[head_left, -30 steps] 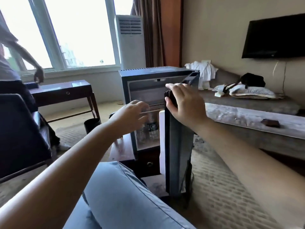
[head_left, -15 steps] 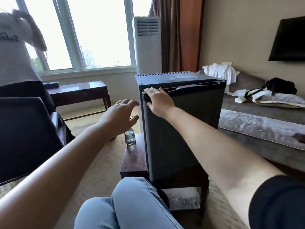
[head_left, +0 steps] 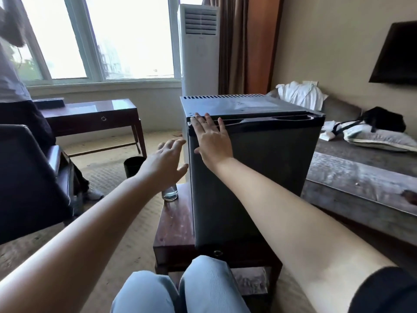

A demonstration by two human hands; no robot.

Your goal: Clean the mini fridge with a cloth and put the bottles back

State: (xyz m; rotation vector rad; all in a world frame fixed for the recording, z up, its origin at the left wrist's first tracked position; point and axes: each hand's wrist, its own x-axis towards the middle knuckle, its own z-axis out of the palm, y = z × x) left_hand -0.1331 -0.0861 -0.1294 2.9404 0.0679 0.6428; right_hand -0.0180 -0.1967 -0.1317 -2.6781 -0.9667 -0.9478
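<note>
Bedroom: closed mini fridge, inside hidden; right hand flat on it, left hand released.

One camera here, riding on the seated person's head, aimed forward and down over the knees. It faces the mini fridge door square on and close: the right hand reaches it flat. Wide lens: window behind on the left, bed off right.

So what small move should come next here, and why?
Probably lift the right hand off the mini fridge door: it lies flat on the closed door's top corner, so the push seems done. The left hand hovers open beside the fridge, holding nothing.
</note>
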